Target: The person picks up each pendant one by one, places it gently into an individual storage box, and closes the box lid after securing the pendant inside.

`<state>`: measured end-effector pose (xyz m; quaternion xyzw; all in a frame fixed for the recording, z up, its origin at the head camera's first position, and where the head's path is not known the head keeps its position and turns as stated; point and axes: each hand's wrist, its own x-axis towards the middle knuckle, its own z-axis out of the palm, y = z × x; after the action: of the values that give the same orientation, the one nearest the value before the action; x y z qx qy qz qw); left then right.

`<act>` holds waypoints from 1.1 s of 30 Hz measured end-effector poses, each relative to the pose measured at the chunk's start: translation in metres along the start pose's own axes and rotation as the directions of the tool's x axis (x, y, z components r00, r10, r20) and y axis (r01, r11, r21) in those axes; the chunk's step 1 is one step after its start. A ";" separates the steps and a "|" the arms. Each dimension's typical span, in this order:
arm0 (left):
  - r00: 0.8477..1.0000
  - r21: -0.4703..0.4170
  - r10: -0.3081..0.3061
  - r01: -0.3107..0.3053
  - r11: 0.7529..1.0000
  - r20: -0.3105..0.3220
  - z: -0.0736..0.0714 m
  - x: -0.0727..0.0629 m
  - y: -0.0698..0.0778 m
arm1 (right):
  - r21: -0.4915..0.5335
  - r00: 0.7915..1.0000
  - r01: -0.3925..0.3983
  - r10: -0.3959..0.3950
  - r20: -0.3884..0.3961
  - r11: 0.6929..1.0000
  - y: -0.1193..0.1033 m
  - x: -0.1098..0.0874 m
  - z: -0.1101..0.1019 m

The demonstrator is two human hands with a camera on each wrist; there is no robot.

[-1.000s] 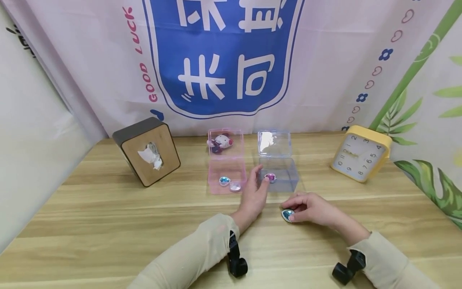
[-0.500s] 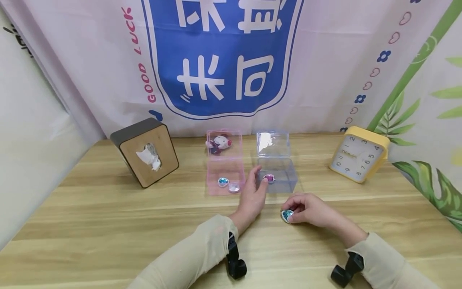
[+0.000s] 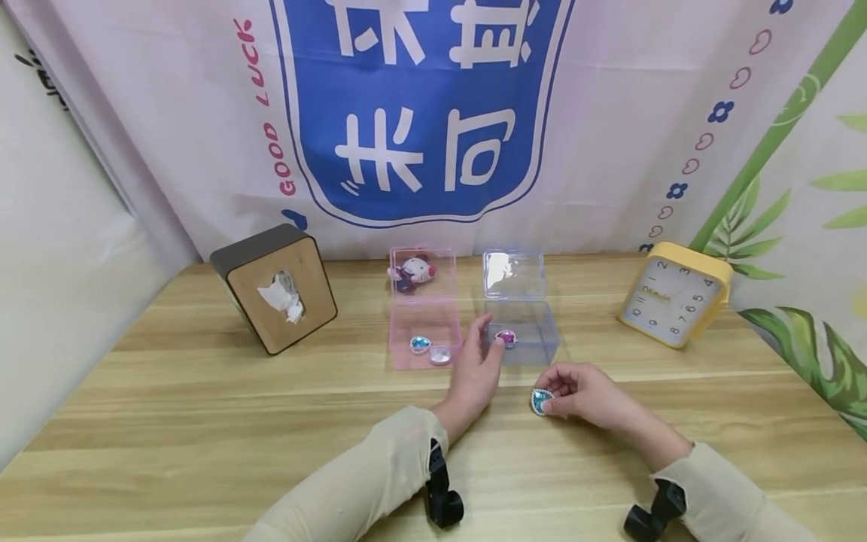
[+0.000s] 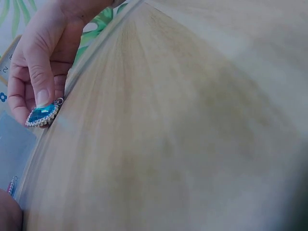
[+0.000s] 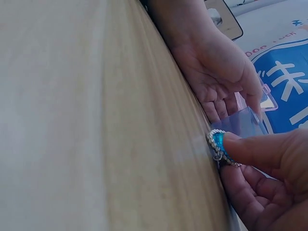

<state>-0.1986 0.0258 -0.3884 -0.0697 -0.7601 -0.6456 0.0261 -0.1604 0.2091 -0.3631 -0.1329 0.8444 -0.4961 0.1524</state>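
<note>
With 12 o'clock straight away from the person in the head view, the right hand [image 3: 585, 391] pinches a teardrop-shaped blue gem [image 3: 540, 402] between thumb and fingers, low over the wooden surface [image 3: 271, 452]. The gem has a beaded rim, and both wrist views show a small ring at one end; whether it touches the surface, I cannot tell.

At about 9 o'clock from the right hand, the left hand [image 3: 474, 376] lies against the near left side of a clear bluish box [image 3: 535, 350], its thumb and index finger spread apart and the other fingers partly hidden. That box stands with its lid up, between 11 and 12 o'clock from the held gem, and a purple gem [image 3: 506, 339] lies inside.

At 9 o'clock from it is a pink box [image 3: 423, 316], also open, holding a smaller blue stone [image 3: 420, 345] with a pale stone [image 3: 440, 355] at its 4 o'clock. A small toy [image 3: 415, 272] shows through the pink lid. A tissue box [image 3: 298, 256] stands tilted at 10 o'clock from the pink box; a yellow clock [image 3: 677, 297] leans between 2 and 3 o'clock from the bluish one.
</note>
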 end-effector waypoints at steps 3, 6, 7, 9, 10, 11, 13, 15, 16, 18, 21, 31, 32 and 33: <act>1.000 0.001 -0.005 0.005 1.000 0.005 0.000 0.000 0.000 | 0.017 1.000 0.009 -0.009 0.003 1.000 -0.001 -0.001 -0.001; 1.000 0.000 -0.015 0.015 1.000 0.009 0.000 0.000 0.000 | 0.045 1.000 0.004 -0.005 0.012 0.999 -0.003 -0.002 -0.002; 1.000 0.000 -0.016 0.016 1.000 0.008 0.000 0.000 -0.001 | 0.052 1.000 -0.002 0.001 0.015 0.999 -0.004 -0.002 -0.003; 1.000 0.000 -0.017 0.017 1.000 0.006 0.000 -0.001 -0.001 | 0.062 0.999 -0.027 0.026 0.020 0.998 -0.005 -0.003 -0.004; 1.000 0.000 -0.019 0.019 1.000 0.005 0.000 -0.001 -0.001 | 0.061 0.999 -0.041 0.040 0.021 0.997 -0.006 -0.004 -0.005; 1.000 -0.001 -0.023 0.023 1.000 0.005 0.000 -0.002 -0.001 | 0.061 0.999 -0.049 0.047 0.025 0.997 -0.007 -0.004 -0.007; 1.000 0.001 -0.024 0.024 1.000 0.004 0.001 -0.002 -0.001 | 0.060 0.998 -0.063 0.062 0.031 0.996 -0.008 -0.005 -0.010; 1.000 0.003 -0.026 0.026 1.000 0.004 0.001 -0.003 -0.001 | 0.060 0.997 -0.064 0.062 0.040 0.996 -0.010 -0.005 -0.012; 1.000 0.005 -0.028 0.028 1.000 0.004 0.001 -0.003 0.000 | 0.061 0.997 -0.059 0.056 0.043 0.996 -0.012 -0.005 -0.013; 1.000 0.010 -0.028 0.027 1.000 0.003 0.001 -0.003 0.000 | 0.058 0.998 -0.048 0.046 0.046 0.997 -0.014 -0.004 -0.015; 1.000 0.017 -0.020 0.020 1.000 0.002 0.001 -0.003 0.001 | 0.040 0.999 -0.035 0.033 0.041 0.999 -0.018 -0.003 -0.016; 1.000 0.023 0.001 -0.001 1.000 0.002 0.000 -0.001 0.000 | 0.004 1.000 -0.015 0.015 -0.014 1.000 -0.034 0.006 -0.025; 1.000 0.022 0.002 -0.002 1.000 0.002 0.000 -0.001 -0.001 | 0.005 1.000 -0.014 0.014 -0.021 1.000 -0.035 0.007 -0.026; 1.000 0.021 0.003 -0.003 1.000 0.001 0.000 -0.001 -0.001 | 0.005 1.000 -0.016 0.016 -0.027 1.000 -0.036 0.009 -0.027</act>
<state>-0.1974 0.0254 -0.3894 -0.0709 -0.7668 -0.6373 0.0276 -0.1759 0.2098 -0.3201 -0.1191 0.8462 -0.4986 0.1454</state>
